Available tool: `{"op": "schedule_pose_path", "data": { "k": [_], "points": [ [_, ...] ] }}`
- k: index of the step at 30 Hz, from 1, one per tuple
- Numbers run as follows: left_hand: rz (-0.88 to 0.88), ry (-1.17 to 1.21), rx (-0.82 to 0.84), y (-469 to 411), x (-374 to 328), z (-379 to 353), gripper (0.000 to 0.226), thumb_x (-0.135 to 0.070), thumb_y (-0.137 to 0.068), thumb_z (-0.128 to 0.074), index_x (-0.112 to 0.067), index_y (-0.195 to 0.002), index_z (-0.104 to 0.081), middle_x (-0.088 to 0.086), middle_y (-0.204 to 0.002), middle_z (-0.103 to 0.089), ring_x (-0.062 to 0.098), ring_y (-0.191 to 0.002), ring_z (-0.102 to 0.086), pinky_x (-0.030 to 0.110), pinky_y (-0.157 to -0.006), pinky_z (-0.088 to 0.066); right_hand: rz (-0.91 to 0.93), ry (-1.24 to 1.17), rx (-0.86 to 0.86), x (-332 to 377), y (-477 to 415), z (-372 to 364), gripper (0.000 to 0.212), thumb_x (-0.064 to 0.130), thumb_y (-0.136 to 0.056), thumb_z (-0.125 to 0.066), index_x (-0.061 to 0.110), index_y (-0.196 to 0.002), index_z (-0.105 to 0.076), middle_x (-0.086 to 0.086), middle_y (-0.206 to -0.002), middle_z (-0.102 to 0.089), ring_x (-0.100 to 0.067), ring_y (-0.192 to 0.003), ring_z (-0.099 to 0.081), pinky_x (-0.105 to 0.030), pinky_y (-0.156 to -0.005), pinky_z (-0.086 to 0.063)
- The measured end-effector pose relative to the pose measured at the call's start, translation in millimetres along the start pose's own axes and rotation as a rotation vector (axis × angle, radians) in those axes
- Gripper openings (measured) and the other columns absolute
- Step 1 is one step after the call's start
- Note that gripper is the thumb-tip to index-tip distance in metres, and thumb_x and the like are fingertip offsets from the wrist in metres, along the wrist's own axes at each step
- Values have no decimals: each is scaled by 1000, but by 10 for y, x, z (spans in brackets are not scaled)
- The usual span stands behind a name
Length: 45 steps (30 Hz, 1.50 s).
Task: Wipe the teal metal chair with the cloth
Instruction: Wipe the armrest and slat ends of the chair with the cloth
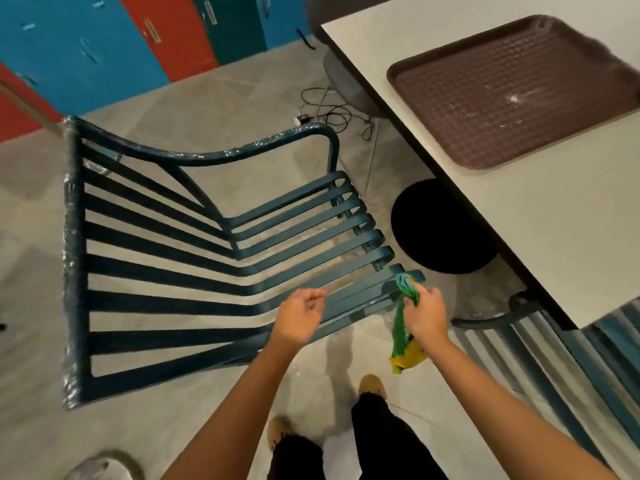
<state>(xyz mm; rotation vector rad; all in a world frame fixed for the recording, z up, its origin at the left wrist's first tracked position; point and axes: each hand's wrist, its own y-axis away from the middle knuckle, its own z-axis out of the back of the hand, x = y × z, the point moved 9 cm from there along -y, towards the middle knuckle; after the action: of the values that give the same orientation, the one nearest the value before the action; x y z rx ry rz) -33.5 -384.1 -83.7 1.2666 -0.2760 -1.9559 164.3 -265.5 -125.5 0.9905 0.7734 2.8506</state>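
The teal metal chair (pixel 194 258) stands on the floor in front of me, its slatted seat and back wrapped partly in clear plastic. My right hand (pixel 427 311) grips a green and yellow cloth (pixel 403 327) at the front right corner of the seat; the cloth's top bunch touches the nearest slat ends and the rest hangs down. My left hand (pixel 299 315) hovers over the front slats with fingers loosely curled, holding nothing.
A white table (pixel 540 230) with a brown tray (pixel 512 91) stands to the right, over a black round base (pixel 440 226). A second teal chair (pixel 561 362) sits at lower right. Cables (pixel 329 112) lie on the floor beyond; coloured lockers (pixel 104 39) line the wall.
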Motion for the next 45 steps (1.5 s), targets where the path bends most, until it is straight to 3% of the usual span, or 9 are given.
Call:
{"op": "schedule_pose_path", "data": {
  "k": [5,14,19,22,25,28,33,39,45],
  "points": [
    [13,-88,55,-34,163,-114,31,-14,-96,-42,-8,-123,-55,11,-126,-58,23,-116,-54,23,-100,-38,115,382,17,-115,-250,-30,49,2,-90,-46,13,-138,-40,-13,-140,-31,-38,-108,-49,-42,-93,-39],
    [-5,-229,101,-528,152,-715,41,-22,-94,-48,-11,-134,-44,8,-140,-45,24,-131,-39,32,-109,-32,270,719,76,-192,-510,-314,71,-5,-88,-43,20,-146,-11,-5,-150,-17,-30,-116,-38,-36,-83,-46],
    [-92,-254,123,-665,-34,-1077,45,-19,-93,-48,-7,-136,-41,8,-142,-42,19,-133,-36,25,-109,-27,135,657,88,-522,-741,-261,70,-4,-89,-41,14,-147,-5,-7,-149,-17,-30,-114,-39,-35,-85,-44],
    [-86,-333,155,-756,-55,-1239,47,-21,-94,-45,-9,-138,-36,8,-144,-39,20,-134,-35,29,-113,-26,93,555,129,-714,-831,-249,67,-5,-89,-42,14,-146,-13,-10,-145,-23,-32,-114,-40,-40,-90,-43],
    [-58,-375,160,-800,-24,-1300,46,-25,-94,-45,-12,-138,-38,9,-140,-44,22,-131,-39,34,-111,-30,33,382,49,-809,-865,-135,63,-6,-88,-43,13,-144,-23,-14,-137,-31,-33,-110,-44,-40,-94,-41],
    [-27,-345,128,-828,-18,-1269,40,-22,-94,-46,-11,-132,-45,11,-131,-51,23,-123,-45,33,-107,-35,127,307,-42,-635,-801,-88,67,-9,-85,-48,14,-144,-24,-13,-136,-33,-31,-111,-44,-39,-98,-41],
    [-6,-318,132,-849,-42,-1223,36,-18,-93,-47,-10,-129,-50,11,-129,-53,24,-120,-49,30,-105,-35,195,467,44,-453,-717,-310,75,-8,-87,-43,19,-147,-8,-8,-150,-17,-29,-120,-35,-36,-94,-41],
    [8,-294,132,-802,-79,-1157,36,-16,-94,-46,-9,-129,-49,10,-131,-52,23,-121,-48,27,-105,-34,67,440,46,-536,-890,-313,74,-3,-89,-46,10,-147,-1,-15,-147,-17,-30,-124,-36,-36,-102,-39],
    [31,-220,93,-669,-64,-882,35,-14,-93,-48,-7,-127,-51,10,-132,-52,22,-121,-50,28,-105,-37,-143,267,50,-738,-965,2,63,-1,-90,-45,11,-146,-19,-16,-145,-23,-35,-117,-48,-38,-102,-38]
  ]
}}
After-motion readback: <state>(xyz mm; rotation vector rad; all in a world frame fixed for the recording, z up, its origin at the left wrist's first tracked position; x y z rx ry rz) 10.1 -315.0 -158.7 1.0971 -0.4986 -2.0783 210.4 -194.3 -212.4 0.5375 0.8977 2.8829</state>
